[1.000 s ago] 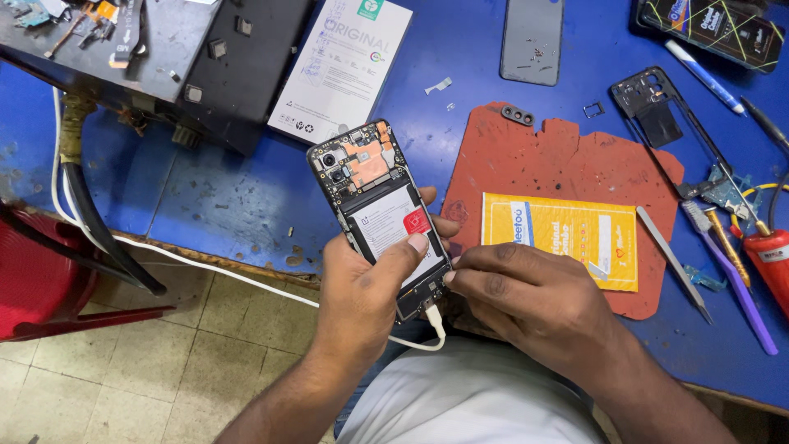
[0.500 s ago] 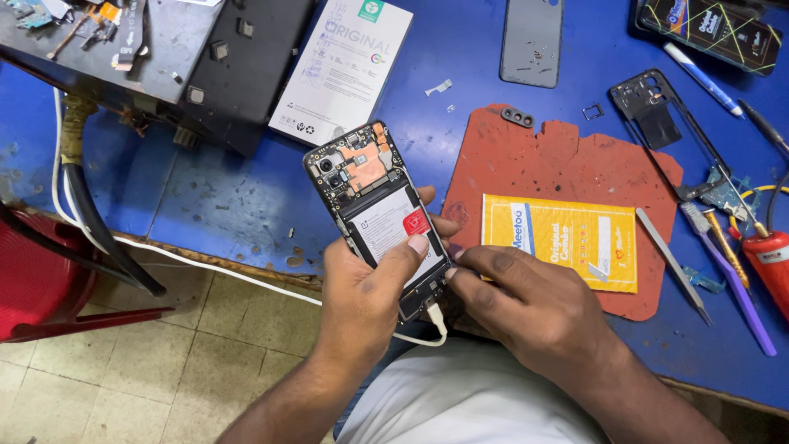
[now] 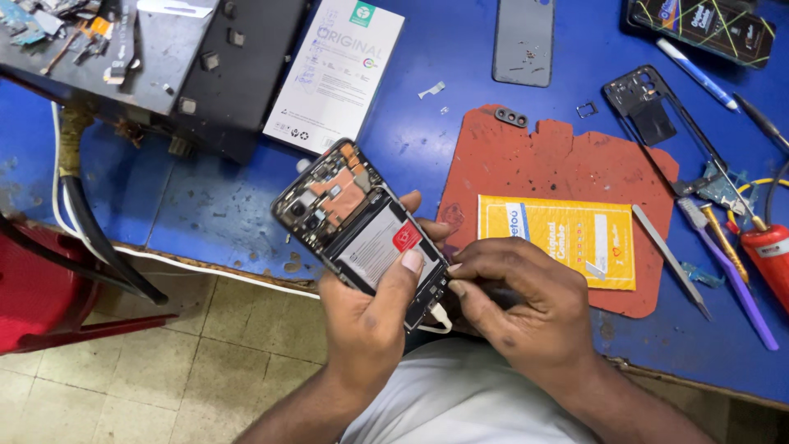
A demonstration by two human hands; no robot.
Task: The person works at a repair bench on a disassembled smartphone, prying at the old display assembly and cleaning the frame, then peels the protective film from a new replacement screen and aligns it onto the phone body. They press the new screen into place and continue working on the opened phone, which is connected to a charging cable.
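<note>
While the left hand (image 3: 370,316) grips the opened phone (image 3: 362,226) from below, thumb pressed on its battery, it's held tilted just over the blue tabletop (image 3: 205,214) edge. Right hand (image 3: 526,308) is pinched shut at the phone's bottom corner, can't tell what's in it. White cable (image 3: 436,322) hangs off that end. Red mat (image 3: 542,164) with a yellow packet (image 3: 559,240) sits just beside.
</note>
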